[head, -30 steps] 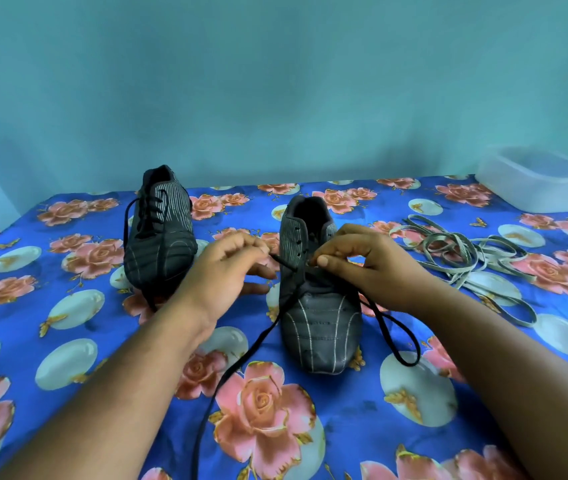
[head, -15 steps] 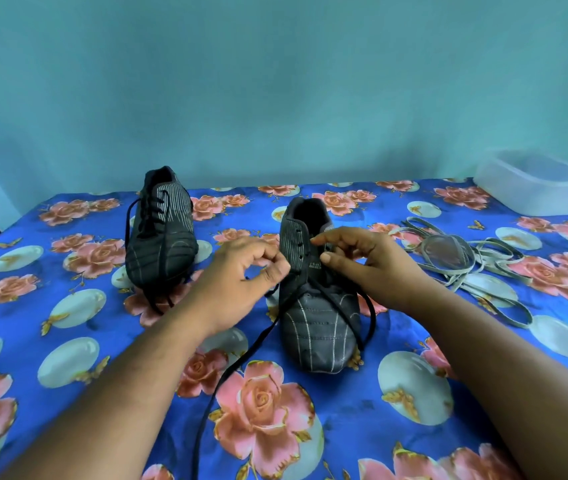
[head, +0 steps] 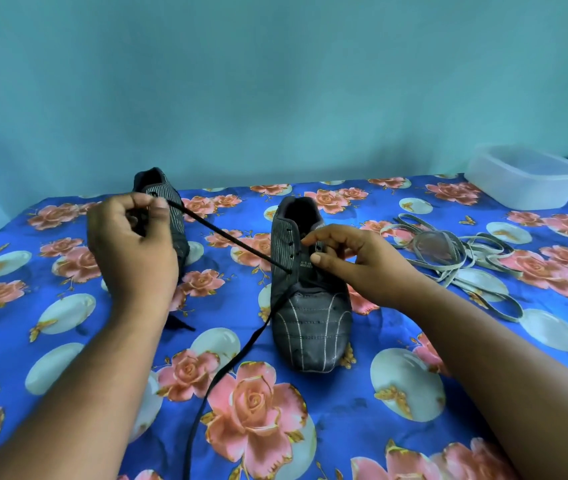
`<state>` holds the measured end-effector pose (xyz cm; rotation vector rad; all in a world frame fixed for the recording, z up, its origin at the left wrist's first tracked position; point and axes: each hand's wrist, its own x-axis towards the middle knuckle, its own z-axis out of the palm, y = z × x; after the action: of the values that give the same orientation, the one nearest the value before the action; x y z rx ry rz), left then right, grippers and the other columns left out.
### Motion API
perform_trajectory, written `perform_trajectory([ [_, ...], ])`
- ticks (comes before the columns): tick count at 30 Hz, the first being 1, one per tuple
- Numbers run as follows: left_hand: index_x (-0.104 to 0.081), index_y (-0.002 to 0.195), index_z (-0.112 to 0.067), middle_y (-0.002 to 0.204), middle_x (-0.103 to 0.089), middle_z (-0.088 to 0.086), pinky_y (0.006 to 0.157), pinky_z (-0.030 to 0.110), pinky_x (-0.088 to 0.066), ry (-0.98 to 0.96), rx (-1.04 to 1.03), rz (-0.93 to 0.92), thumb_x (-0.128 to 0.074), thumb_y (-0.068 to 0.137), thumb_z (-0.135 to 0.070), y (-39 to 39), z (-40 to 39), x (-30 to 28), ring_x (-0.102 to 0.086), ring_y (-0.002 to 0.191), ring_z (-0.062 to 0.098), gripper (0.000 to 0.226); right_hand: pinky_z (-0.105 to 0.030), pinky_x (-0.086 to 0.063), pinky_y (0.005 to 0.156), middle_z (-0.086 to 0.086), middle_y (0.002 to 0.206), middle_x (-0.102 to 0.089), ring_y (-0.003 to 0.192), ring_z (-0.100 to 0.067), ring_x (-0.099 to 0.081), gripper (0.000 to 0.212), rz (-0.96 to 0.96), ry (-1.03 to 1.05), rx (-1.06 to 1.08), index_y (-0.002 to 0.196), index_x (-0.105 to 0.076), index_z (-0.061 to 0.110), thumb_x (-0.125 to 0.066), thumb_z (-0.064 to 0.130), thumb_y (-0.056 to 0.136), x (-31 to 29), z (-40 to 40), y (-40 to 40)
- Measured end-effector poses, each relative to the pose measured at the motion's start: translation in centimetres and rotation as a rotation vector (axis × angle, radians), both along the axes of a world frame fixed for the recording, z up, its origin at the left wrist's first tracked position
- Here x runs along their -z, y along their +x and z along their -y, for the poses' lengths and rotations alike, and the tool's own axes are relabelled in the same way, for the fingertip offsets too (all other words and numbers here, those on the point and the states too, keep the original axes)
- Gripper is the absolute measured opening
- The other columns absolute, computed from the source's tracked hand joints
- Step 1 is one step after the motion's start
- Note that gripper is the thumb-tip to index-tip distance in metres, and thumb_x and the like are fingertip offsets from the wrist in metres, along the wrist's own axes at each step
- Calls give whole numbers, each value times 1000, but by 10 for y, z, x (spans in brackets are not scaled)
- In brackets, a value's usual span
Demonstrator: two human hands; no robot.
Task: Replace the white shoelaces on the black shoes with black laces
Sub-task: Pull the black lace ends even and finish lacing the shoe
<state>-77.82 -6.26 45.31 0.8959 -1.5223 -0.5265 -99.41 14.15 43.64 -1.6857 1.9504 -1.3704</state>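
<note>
A black striped shoe (head: 310,317) stands in the middle of the table, toe toward me. A black lace (head: 227,237) runs taut from a lower left eyelet up to my left hand (head: 133,247), which pinches its end, raised to the left. The lace's other end trails off the shoe's left side toward me across the cloth. My right hand (head: 355,261) holds the shoe's right eyelet flap with curled fingers. A second black shoe (head: 171,216) stands at the back left, partly hidden by my left hand. The white laces (head: 455,251) lie in a loose heap to the right.
A translucent plastic tub (head: 525,178) sits at the back right corner. The table wears a blue cloth with pink roses (head: 258,410). A teal wall rises right behind the table.
My left hand has pulled the lace end up and to the left, away from the shoe, drawing the lace taut through the eyelet. My right hand stayed at the shoe's upper.
</note>
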Motion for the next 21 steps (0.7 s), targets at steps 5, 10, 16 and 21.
perform_trajectory([
  [5, -74, 102, -29, 106, -66, -13, 98, 39, -41, -225, 348, 464, -63, 86, -58, -17, -28, 14, -56, 109, 17, 35, -51, -48, 82, -11, 77, -53, 78, -32, -53, 19, -2, 2, -1, 115, -70, 26, -69, 21, 96, -1, -1, 1],
  [10, -71, 84, -34, 99, -63, -21, 104, 13, -21, -173, 639, 579, -54, 76, -70, -29, -46, 29, -45, 111, 1, 40, -53, -49, 83, -12, 77, -54, 78, -33, -54, 19, -10, 2, -2, 115, -69, 27, -70, 23, 96, 0, 0, -1],
  [16, -72, 80, -38, 96, -74, -18, 104, 40, -47, 135, 595, 388, -66, 72, -56, -21, -35, 16, -65, 103, -1, 21, -49, -49, 84, -13, 77, -52, 78, -29, -54, 19, -11, 8, -12, 115, -69, 28, -69, 23, 97, -1, 1, -1],
  [21, -59, 75, -36, 91, -66, -1, 84, 54, -52, -24, 150, 343, -61, 86, -55, -10, -15, 8, -62, 91, 34, 21, -46, -49, 83, -14, 78, -54, 78, -28, -55, 19, -13, 8, -22, 115, -69, 27, -68, 22, 97, -2, 0, -1],
])
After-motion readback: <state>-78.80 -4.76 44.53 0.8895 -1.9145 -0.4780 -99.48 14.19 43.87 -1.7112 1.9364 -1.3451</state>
